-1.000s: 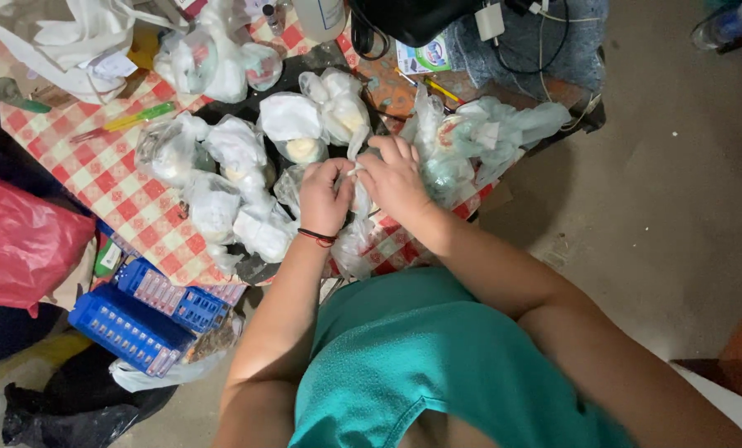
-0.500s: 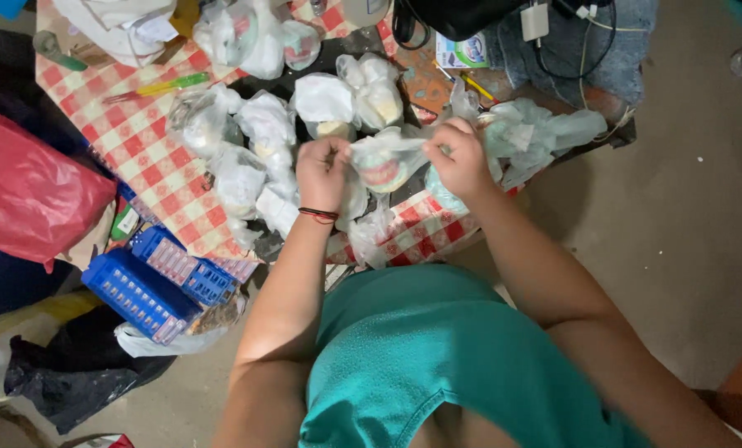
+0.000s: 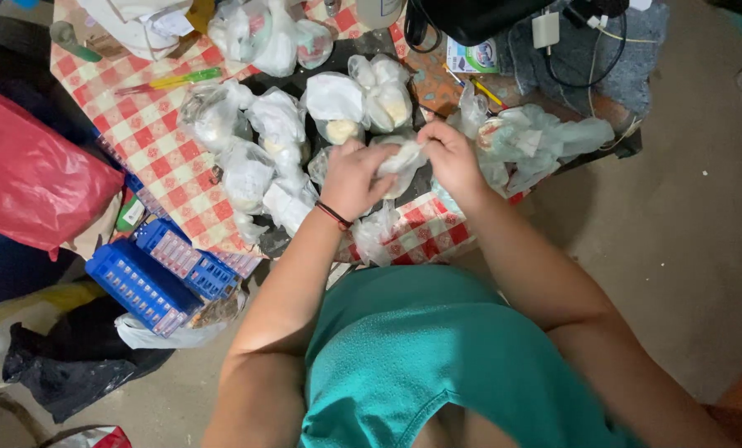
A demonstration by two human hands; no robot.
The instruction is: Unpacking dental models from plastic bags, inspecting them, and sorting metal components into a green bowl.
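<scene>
Fingers of both hands are pinched together on 1 small clear plastic bag (image 3: 404, 156), which hangs between them just above the table (image 3: 151, 137) with the red-and-white checked cloth. Her left hand (image 3: 353, 178), with a dark band at the wrist, grips the bag's left side, and the right hand (image 3: 452, 159) clamps the twisted plastic on its right side; something pale shows inside the bag. Around the hands lie many more filled clear bags (image 3: 281, 124), bunched close together and touching one another, some with cream-coloured contents, spread over the middle of the table. To the right of the right hand sits a heap of crumpled, empty-looking plastic bags (image 3: 545, 141). A yellow and green pen-like stick (image 3: 176, 80) lies on the cloth further back on the left. Off the table's left edge stands a blue plastic crate (image 3: 151, 278), and beyond it a big red sack (image 3: 31, 178). The person wears a teal top.
</scene>
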